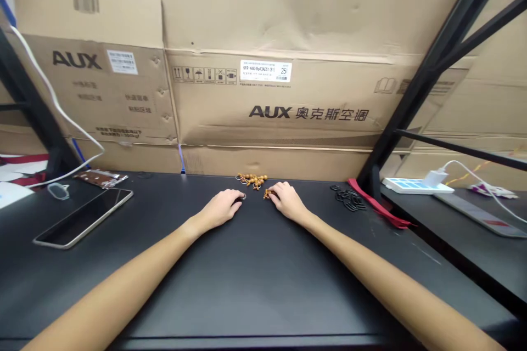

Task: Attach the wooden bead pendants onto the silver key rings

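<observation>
Both my arms reach forward over a black table (255, 263). My left hand (224, 207) rests on the tabletop with its fingers curled, and a small metal ring (242, 196) shows at its fingertips. My right hand (287, 199) is pinched round a small brown wooden bead charm (268, 193). Just beyond both hands lies a little heap of the same brown bead charms with key rings (252, 179), close to the cardboard wall.
A smartphone (84, 216) lies screen up at the left, with a plastic packet (100, 177) and white cable behind it. Several black rings (349, 198) and a red strap (381, 205) lie right. Large AUX cardboard boxes (288, 93) stand behind. A power strip (415, 185) sits on the adjoining table.
</observation>
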The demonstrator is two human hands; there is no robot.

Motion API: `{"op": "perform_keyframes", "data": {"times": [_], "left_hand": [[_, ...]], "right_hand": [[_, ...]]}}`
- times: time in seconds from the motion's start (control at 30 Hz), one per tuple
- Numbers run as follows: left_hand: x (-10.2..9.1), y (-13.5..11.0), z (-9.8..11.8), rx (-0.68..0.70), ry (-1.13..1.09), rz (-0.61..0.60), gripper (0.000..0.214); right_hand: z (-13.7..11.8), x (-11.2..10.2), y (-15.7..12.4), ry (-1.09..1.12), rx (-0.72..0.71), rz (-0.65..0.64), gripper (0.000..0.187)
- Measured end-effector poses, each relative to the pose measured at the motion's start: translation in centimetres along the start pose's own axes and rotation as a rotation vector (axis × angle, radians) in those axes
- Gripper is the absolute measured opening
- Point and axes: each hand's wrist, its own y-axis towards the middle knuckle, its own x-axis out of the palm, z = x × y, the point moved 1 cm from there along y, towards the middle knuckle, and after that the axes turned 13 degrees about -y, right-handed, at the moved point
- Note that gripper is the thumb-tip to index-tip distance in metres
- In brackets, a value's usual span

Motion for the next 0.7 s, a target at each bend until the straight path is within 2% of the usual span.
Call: {"op": "perform_keyframes", "data": {"times": [0.13, 0.3, 0.5, 0.6, 0.7], "left_hand": [[0.5, -0.1, 0.9, 0.068, -0.066, -0.004, 0.023], [1.0, 0.0, 1.3, 0.133, -0.075, 0.001, 0.021], [0.7, -0.1, 1.8, 0.138, -0.045, -0.047, 0.019], [0.7, -0.4, 2.6, 0.163, -0.069, -0.022, 0.017], [1.1, -0.6, 3.3, 0.122, -0.145, 0.005, 0.015]], "right_hand": [[-1.8, -1.4, -1.9, 0.105, -0.042, 0.045, 0.016], [-3.2, -2.7, -3.1, 0.225, -0.124, 0.037, 0.011], [-3.5, -2.8, -3.2, 0.268, -0.153, 0.059, 0.010], [-3.4, -2.7, -3.1, 0.287, -0.146, 0.067, 0.008], [-3.4, -2.8, -3.1, 0.311, -0.150, 0.083, 0.005]]}}
